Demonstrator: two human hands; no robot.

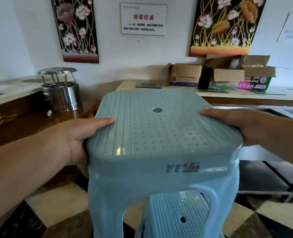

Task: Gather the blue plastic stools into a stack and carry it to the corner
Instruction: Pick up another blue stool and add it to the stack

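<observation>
Above the tiled floor (59, 205), the left hand (73, 140) and right hand (242, 124) are clamping the upper stool (161, 134) by opposite seat edges, directly over a second stool (176, 215). Stacking is appearing unfinished; carrying to the corner is remaining.

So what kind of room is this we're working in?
Probably a canteen or staff dining room: a wall notice headed with dining rules, a steel utensil holder on the wooden counter, and stackable blue stools.

Upright pale-blue perforated stool (161, 134) directly above another stool (176, 217) beneath.
</observation>
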